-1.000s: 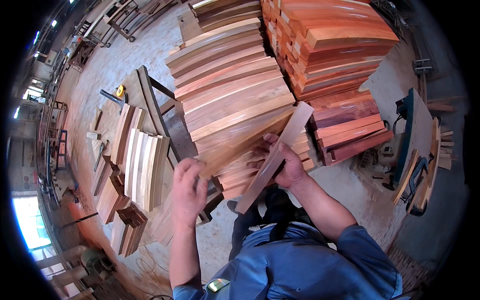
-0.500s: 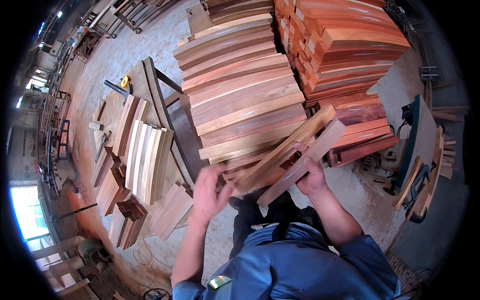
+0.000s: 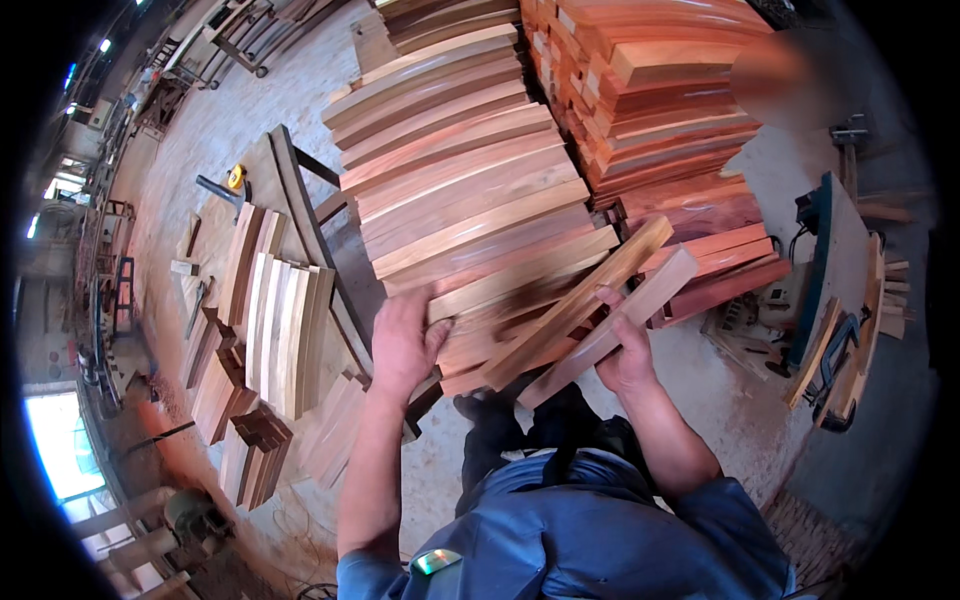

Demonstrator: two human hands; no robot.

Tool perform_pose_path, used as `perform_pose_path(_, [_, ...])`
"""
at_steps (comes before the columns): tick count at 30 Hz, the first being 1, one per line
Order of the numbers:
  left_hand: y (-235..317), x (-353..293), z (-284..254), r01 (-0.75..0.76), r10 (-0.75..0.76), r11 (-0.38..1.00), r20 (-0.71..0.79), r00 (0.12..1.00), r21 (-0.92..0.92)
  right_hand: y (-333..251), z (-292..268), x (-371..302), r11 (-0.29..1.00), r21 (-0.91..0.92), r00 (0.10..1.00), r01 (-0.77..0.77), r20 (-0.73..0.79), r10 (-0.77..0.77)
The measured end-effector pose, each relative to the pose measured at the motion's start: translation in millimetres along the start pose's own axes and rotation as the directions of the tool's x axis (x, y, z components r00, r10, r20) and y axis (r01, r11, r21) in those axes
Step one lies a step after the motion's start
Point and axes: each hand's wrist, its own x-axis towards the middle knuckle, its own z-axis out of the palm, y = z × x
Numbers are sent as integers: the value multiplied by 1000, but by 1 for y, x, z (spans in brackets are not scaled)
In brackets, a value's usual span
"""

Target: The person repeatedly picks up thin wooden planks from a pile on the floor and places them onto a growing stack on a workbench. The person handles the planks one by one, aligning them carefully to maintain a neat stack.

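Observation:
My right hand (image 3: 628, 345) is closed round two wooden slats, a golden-brown one (image 3: 582, 303) and a paler pinkish one (image 3: 612, 325), held slanting in front of my body. My left hand (image 3: 404, 342) grips the left end of a pale wooden slat (image 3: 525, 274) at the near side of the big stack, thumb on the near side and fingers over the far side. Its right end lies close to the upper part of the golden-brown slat. Away from my hands, the stack of wooden slats (image 3: 465, 185) runs in rows of brown and pink tones.
Taller piles of reddish wood (image 3: 680, 95) stand at the back right. At left, a low table (image 3: 290, 180) carries bundled slats (image 3: 290, 335), a yellow tape measure (image 3: 236, 177) and clamps. A bench with a blue clamp (image 3: 843, 355) stands at right.
My left hand has moved up and forward from empty air to the stack and taken hold of a slat's end. My right hand keeps its two slats, nearly unmoved.

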Motion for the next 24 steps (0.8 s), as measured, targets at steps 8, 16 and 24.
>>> perform_pose_path(8, [-83, 1, 36, 646, -758, 148, 334, 561, -749, 0, 0, 3, 999, 35, 999, -37, 5, 37])
perform_pose_path(16, [-83, 10, 39, 552, -786, 9, 335, 519, -834, -8, 11, 4, 998, 40, 999, -52, -4, 52])
perform_pose_path(24, [-59, 7, -40, 461, -697, 4, 328, 637, -887, -16, 9, 0, 1000, 18, 1000, -20, -4, 20])
